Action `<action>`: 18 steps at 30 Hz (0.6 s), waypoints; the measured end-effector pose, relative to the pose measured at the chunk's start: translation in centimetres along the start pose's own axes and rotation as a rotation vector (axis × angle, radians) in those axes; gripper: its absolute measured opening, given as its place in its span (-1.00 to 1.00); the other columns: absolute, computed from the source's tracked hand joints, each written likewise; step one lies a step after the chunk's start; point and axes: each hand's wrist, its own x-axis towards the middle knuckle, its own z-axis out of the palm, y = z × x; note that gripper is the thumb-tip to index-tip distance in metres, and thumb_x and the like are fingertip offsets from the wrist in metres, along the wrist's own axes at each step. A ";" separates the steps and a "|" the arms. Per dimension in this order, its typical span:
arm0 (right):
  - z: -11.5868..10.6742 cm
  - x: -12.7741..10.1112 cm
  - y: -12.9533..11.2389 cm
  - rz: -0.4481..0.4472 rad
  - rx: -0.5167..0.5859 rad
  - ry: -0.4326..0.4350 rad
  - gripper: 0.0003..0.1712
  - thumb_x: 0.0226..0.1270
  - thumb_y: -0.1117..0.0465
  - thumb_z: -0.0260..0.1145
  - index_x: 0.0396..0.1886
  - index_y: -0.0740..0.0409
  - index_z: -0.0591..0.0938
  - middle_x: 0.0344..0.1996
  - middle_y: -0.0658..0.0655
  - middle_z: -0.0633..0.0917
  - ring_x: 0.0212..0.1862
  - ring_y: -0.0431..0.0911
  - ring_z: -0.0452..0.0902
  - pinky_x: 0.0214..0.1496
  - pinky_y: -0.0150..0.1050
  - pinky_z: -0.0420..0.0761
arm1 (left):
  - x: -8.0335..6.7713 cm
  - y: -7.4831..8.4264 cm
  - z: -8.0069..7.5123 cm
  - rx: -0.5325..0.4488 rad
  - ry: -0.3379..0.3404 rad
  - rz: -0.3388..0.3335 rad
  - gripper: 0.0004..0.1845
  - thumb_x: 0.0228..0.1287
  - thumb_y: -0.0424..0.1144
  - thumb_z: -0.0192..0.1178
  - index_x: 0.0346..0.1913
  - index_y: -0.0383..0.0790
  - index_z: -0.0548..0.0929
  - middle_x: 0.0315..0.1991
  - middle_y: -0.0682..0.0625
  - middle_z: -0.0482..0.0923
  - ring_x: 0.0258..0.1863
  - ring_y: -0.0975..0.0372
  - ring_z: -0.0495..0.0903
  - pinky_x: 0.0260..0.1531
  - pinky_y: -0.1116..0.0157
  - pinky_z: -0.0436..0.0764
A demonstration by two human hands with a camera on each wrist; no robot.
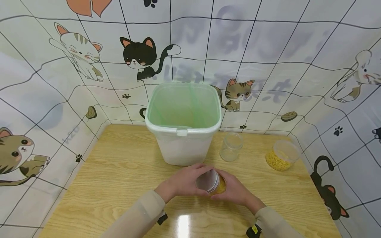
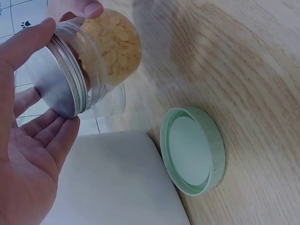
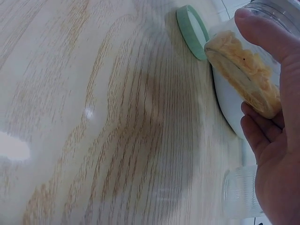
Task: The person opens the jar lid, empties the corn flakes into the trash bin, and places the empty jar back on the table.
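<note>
Both hands hold a clear glass jar (image 1: 221, 185) of yellow flakes, tilted on its side in front of the white bin. My left hand (image 1: 185, 182) grips the silver screw lid (image 1: 206, 181), its thumb and fingers spread round the rim. The right hand (image 1: 234, 191) grips the body of the jar from the other side. In the left wrist view the lid (image 2: 52, 77) sits at the jar's mouth, and the flakes (image 2: 119, 47) lie toward the base. The right wrist view shows the jar's base (image 3: 239, 79) and the right thumb along its side.
Behind the hands stands a white bin (image 1: 184, 148) with a pale green inside. A green ring-shaped lid (image 2: 213, 150) lies beside it. To the right are a clear glass jar (image 1: 231, 148) and a round tub of yellow pieces (image 1: 278, 160). Cat-patterned walls enclose the wooden table (image 1: 119, 158).
</note>
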 end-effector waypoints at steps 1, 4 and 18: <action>0.0 0.0 0.0 0.000 -0.003 0.003 0.12 -0.13 -0.25 0.56 0.46 -0.17 0.27 0.29 -0.10 0.49 0.19 -0.14 0.50 0.12 -0.22 0.60 | 0.0 0.1 -0.1 -0.010 0.000 0.002 -0.04 0.05 0.25 0.37 0.50 0.20 0.17 0.39 0.07 0.33 0.24 0.20 0.48 0.15 0.25 0.59; 0.0 -0.2 0.1 -0.003 -0.008 0.011 0.11 -0.12 -0.20 0.58 0.45 -0.17 0.28 0.28 -0.11 0.49 0.19 -0.14 0.50 0.13 -0.22 0.59 | -0.1 0.1 -0.3 -0.026 0.010 0.017 -0.05 0.06 0.23 0.37 0.51 0.21 0.17 0.41 0.07 0.30 0.28 0.19 0.45 0.18 0.23 0.57; -0.3 -0.6 0.2 0.018 -0.035 0.050 0.05 -0.18 -0.12 0.63 0.37 -0.03 0.38 0.20 -0.08 0.56 0.12 -0.15 0.53 0.11 -0.19 0.60 | -1.5 -1.2 -0.9 -0.080 0.042 0.008 -0.02 0.03 0.15 0.42 0.50 0.27 0.14 0.44 0.07 0.26 0.37 0.16 0.36 0.29 0.11 0.49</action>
